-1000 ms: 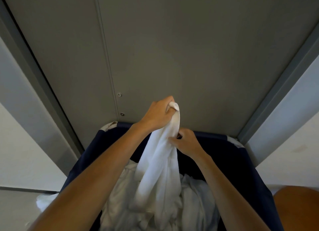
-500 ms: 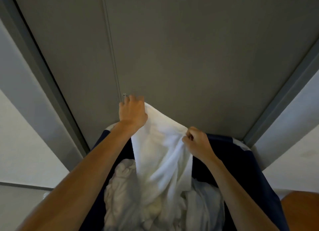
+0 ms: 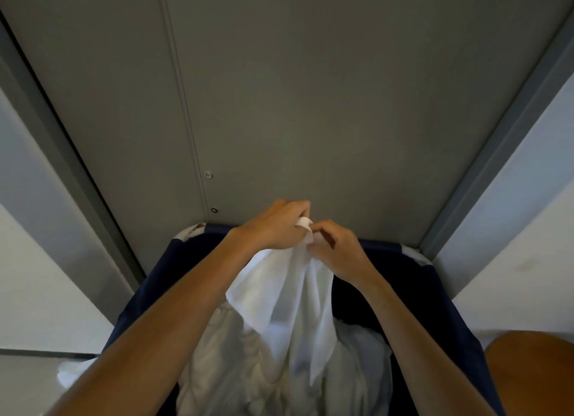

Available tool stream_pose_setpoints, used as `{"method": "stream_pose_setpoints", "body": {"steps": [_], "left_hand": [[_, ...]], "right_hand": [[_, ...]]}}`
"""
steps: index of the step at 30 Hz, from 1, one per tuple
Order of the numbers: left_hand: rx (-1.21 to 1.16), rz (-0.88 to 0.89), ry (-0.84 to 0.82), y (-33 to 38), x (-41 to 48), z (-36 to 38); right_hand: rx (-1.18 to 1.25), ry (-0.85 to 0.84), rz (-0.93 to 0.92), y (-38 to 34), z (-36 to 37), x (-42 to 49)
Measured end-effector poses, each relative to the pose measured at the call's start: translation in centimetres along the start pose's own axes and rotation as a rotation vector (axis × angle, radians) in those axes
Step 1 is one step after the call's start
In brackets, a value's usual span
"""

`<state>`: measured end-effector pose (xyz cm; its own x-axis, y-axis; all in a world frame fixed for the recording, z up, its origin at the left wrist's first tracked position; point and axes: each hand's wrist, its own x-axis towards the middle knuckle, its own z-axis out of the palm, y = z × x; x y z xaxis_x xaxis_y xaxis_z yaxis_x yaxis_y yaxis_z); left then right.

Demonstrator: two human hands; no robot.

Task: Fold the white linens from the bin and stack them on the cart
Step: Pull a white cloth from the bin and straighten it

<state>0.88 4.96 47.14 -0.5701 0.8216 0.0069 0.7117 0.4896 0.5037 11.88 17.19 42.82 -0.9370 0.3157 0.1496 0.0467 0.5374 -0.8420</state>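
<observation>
hands (image 3: pixel 307 232) came together | both pinch linen (image 3: pixel 289 294) top over bin (image 3: pixel 413 279)

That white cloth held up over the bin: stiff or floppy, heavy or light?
Probably very floppy: the white cloth hangs in loose folds from where the left hand and right hand pinch its top. Likely light, since a pinch seems to hold it up. Its lower end reaches the pile in the bin, so it may drag.
</observation>
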Motion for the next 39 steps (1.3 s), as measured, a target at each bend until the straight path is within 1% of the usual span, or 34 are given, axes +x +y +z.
{"method": "stream_pose_setpoints", "body": {"steps": [2,3,4,6,8,10,12,14,16,19,21,23,24,26,27,28,29,31,33,34,35,36,37,39], "left_hand": [[-0.001,-0.005,0.003,0.0,0.0,0.0],[0.006,-0.003,0.003,0.1,-0.1,0.0],[0.015,0.003,0.004,0.2,-0.1,-0.1],[0.033,-0.001,0.022,0.2,-0.3,-0.2],[0.055,-0.027,0.055,-0.3,-0.6,-0.6],[0.077,-0.048,0.074,-1.0,-1.0,-1.0],[0.091,-0.055,0.084,-1.6,-1.5,-1.1],[0.108,-0.047,0.1,-1.8,-1.8,-1.1],[0.127,-0.042,0.109,-1.6,-1.9,-1.2],[0.118,-0.033,0.085,-1.7,-1.9,-1.4],[0.078,-0.026,0.072,-1.9,-1.8,-1.4],[0.02,-0.023,0.08,-2.1,-1.7,-1.4],[-0.004,-0.02,0.084,-2.1,-1.6,-1.4],[-0.042,-0.008,0.077,-1.7,-1.4,-1.4],[-0.051,0.002,0.068,-1.5,-1.4,-1.4],[-0.05,0.013,0.055,-1.3,-1.3,-1.4],[-0.042,0.022,0.041,-1.1,-1.3,-1.4],[-0.023,0.022,0.025,-1.3,-1.4,-1.5],[-0.008,0.017,0.031,-1.9,-1.6,-1.8],[-0.005,0.015,0.037,-2.2,-1.7,-1.9],[-0.005,0.014,0.039,-2.3,-1.9,-2.1],[-0.008,0.015,0.036,-2.4,-2.0,-2.2],[-0.015,0.02,0.026,-2.3,-2.1,-2.3],[-0.043,0.045,-0.018,-1.9,-2.1,-2.3]], "right_hand": [[0.063,-0.135,0.071,0.7,0.6,-0.8],[0.052,-0.193,0.073,1.0,1.0,-1.2],[0.018,-0.229,0.066,1.3,1.6,-1.4],[-0.132,-0.254,0.059,2.1,2.5,-1.6],[-0.276,-0.182,0.05,2.6,2.8,-1.8],[-0.325,-0.026,-0.029,3.1,2.8,-2.4],[-0.235,0.136,-0.052,3.2,2.7,-3.0],[-0.115,0.176,0.005,2.9,2.7,-3.3],[-0.01,0.119,0.115,2.8,2.8,-3.5],[0.163,-0.012,0.201,2.6,2.6,-3.7],[0.285,-0.129,0.248,2.9,2.1,-4.0],[0.328,-0.279,0.279,3.7,1.6,-4.1],[0.287,-0.358,0.296,4.2,1.6,-4.3],[0.076,-0.495,0.329,5.3,2.0,-4.5],[-0.038,-0.543,0.346,5.9,2.4,-4.5],[-0.117,-0.553,0.361,6.5,2.8,-4.4],[-0.175,-0.51,0.37,7.0,3.2,-4.3],[-0.257,-0.297,0.329,7.4,3.4,-4.1],[-0.321,-0.056,0.218,7.4,2.7,-3.8],[-0.318,0.029,0.16,7.2,2.2,-3.7],[-0.288,0.075,0.109,7.2,1.8,-3.6],[-0.239,0.075,0.064,7.2,1.4,-3.4],[-0.187,0.028,0.026,7.2,1.1,-3.2],[-0.093,-0.143,0.009,7.0,1.0,-2.6]]}}
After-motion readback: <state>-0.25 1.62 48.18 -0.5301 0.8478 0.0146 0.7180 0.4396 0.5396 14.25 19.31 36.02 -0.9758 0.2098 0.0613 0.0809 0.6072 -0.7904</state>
